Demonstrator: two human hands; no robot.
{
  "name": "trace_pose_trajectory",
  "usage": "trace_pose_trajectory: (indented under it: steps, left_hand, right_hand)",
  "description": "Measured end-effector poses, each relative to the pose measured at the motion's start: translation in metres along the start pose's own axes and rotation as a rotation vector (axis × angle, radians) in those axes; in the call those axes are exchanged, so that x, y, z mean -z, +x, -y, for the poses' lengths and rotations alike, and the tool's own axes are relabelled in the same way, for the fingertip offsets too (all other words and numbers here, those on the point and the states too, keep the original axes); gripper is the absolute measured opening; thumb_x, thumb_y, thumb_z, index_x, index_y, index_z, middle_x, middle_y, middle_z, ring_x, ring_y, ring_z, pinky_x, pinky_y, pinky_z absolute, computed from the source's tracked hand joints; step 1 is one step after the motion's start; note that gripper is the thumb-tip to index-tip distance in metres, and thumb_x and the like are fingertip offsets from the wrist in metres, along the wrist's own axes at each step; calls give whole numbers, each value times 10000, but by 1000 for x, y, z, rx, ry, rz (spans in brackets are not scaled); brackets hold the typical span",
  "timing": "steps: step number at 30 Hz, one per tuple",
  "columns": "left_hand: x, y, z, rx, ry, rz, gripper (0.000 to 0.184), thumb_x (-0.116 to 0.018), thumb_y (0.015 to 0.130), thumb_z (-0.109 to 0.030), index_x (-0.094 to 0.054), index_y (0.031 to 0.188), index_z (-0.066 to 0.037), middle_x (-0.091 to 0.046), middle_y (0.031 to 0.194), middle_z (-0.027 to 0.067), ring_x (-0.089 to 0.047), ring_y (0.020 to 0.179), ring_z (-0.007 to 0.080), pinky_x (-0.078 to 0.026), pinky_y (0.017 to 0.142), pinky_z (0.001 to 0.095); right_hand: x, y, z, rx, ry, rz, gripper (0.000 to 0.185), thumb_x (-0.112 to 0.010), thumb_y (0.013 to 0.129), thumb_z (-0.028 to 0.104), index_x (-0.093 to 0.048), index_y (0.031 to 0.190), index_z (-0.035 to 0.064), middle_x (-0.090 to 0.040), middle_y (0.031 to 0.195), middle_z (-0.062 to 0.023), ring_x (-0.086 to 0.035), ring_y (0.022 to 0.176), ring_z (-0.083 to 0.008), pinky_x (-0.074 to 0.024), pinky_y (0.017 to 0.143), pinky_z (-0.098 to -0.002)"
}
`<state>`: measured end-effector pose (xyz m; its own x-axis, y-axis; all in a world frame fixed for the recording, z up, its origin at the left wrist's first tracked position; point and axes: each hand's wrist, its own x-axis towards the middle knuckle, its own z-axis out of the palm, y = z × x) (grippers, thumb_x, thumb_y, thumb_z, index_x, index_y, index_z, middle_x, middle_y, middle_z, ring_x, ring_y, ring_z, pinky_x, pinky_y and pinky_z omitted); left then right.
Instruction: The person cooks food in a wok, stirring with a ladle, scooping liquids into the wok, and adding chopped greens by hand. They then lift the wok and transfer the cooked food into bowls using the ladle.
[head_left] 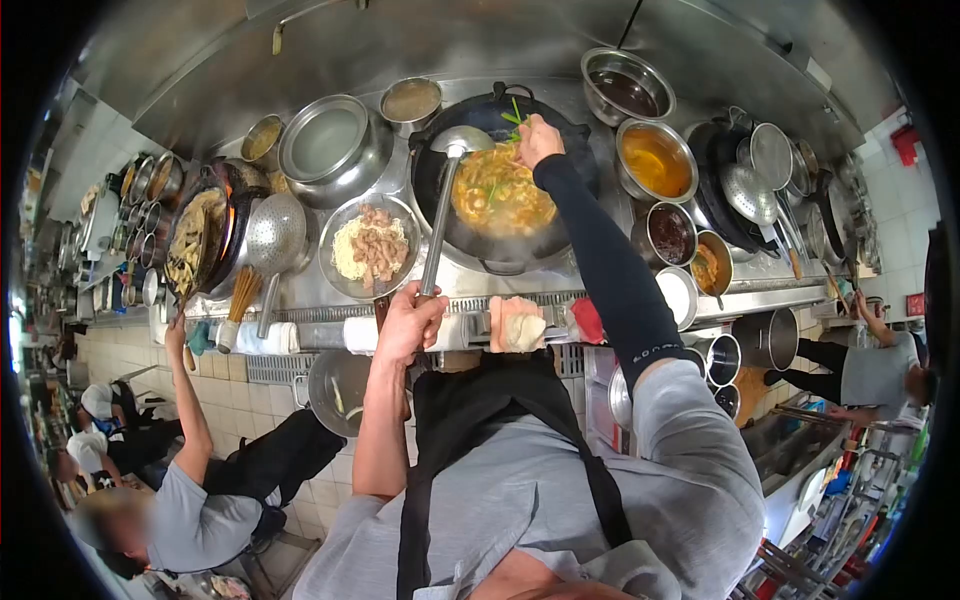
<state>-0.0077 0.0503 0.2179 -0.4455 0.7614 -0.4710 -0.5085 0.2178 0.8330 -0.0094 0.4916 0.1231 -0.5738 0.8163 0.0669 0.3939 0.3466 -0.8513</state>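
Observation:
My left hand (409, 322) is wrapped round the handle of a ladle (437, 235), whose bowl rests over the far left side of a dark wok (433, 190). Steaming yellow-orange food in sauce (502, 198) fills the middle of the wok, with bits of green in it. Over the wok's far side, my right hand (540, 140) is closed on some green stalks (514, 112), probably scallions; the fingers partly hide them. Left of the wok sits a bowl (327, 262) of pale noodles topped with cooked meat pieces (380, 245).
Metal pots of orange liquid (655, 162) and dark liquid (625, 90) stand right of the wok. At left are a large lidded pot (325, 140), a perforated skimmer (275, 235) and a bamboo brush (240, 295). A co-worker (200, 510) reaches toward another wok (195, 245).

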Motion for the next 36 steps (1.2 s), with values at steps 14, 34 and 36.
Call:
trace_pose_trajectory:
  steps: [14,34,36]
  left_hand:
    - [-15,-2,-10,28,-9,-6,245,-676,959,-68,-491,1100,7,-465,613,-14,-391,436,66,-300,366,245]
    - [-127,-16,44,-331,970,600,500,-737,924,-363,-575,1137,60,-643,916,199,-660,793,335,-531,730,380]
    - [-115,-12,63,-313,926,471,461,-714,943,-368,-590,1090,51,-641,907,204,-667,802,340,-531,734,394]
  right_hand:
    - [35,-54,18,111,195,-249,201,-693,908,136,-759,1044,4,-735,896,-192,-728,760,-310,-571,684,-388]
    - [71,-304,34,-301,535,27,278,-563,1016,89,-519,1280,17,-552,896,-34,-530,685,-103,-449,522,-252]
    - [122,-291,69,-441,960,138,312,-539,1039,122,-513,1340,42,-522,872,-14,-454,607,-58,-380,462,-215]
